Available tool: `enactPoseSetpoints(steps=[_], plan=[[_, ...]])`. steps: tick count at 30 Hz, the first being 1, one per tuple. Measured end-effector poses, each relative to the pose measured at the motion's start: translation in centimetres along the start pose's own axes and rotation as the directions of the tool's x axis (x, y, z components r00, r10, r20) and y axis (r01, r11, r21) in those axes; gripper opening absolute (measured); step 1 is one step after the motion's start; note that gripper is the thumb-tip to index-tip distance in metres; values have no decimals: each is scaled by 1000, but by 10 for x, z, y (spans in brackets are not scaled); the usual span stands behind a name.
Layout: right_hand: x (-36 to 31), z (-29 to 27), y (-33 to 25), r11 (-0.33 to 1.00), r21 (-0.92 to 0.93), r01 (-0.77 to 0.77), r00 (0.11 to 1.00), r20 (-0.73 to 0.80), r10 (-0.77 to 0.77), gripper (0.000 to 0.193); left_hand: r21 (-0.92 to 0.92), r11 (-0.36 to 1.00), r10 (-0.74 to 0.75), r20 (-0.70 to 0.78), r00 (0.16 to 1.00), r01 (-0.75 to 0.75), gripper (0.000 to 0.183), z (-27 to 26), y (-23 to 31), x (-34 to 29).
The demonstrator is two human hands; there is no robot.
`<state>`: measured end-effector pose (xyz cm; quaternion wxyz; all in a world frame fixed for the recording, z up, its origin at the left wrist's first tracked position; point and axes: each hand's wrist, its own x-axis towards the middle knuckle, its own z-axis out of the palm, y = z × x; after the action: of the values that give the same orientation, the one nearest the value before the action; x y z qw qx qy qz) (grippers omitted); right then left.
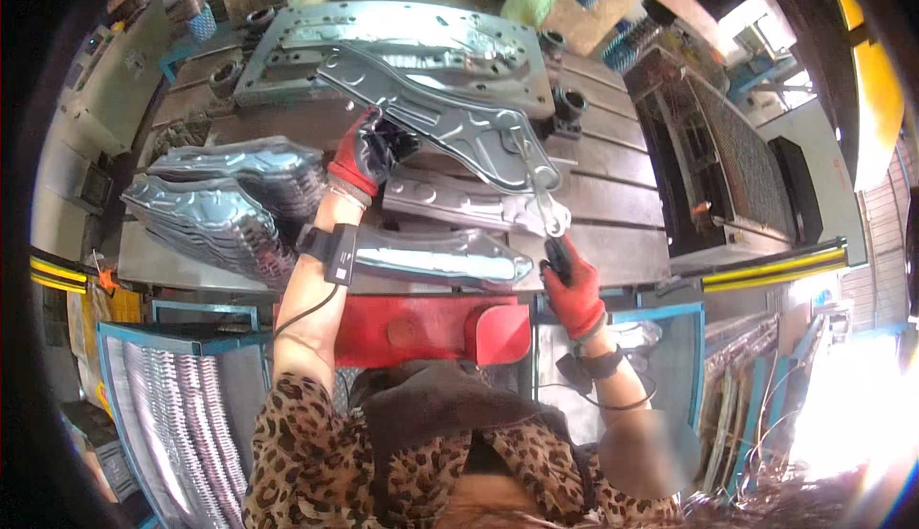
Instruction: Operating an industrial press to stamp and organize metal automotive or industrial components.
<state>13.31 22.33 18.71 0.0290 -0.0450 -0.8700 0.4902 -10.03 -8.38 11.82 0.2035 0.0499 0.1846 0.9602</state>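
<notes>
A long, dark grey stamped metal panel [459, 132] is tilted above the press table, its far left end over the die. My left hand [369, 157], in a red and black glove, is closed on the panel's near edge. My right hand [576, 297], in a red glove, grips the black handle of a thin metal rod tool [548, 208]. The tool's shaft reaches to the panel's right end; how its tip meets the metal is not clear. Beneath the panel lies another stamped panel [445, 202], with a shinier stamped piece [436, 259] nearer me.
The large steel die [297, 69] stands at the back of the slotted press table [613, 199]. Stacked stamped panels [206, 218] rise at the left. A red padded board [383, 328] borders the near side. Blue-framed bins [191, 342] flank me below, and yellow-black bars [780, 269] stand at the sides.
</notes>
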Motion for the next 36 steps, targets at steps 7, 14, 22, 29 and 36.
enactPoseSetpoints(steps=[7,14,22,29,36], plan=[[-61,-85,19,977,108,-184,980,93,175,57,453,891,157,-283,946,-12,26,27,-96,-92],[-69,-77,44,978,89,-190,913,382,142,56,389,822,-67,-659,749,416,46,10,-92,-159],[-49,-23,65,957,235,-170,923,377,71,54,574,629,151,-752,642,525,49,-43,-81,-166],[-48,-38,99,613,731,-298,954,252,163,49,448,727,-8,-752,659,520,42,-23,-85,-169],[-28,0,176,947,-279,-163,967,-236,97,59,468,707,42,-775,630,529,53,2,-93,-173]])
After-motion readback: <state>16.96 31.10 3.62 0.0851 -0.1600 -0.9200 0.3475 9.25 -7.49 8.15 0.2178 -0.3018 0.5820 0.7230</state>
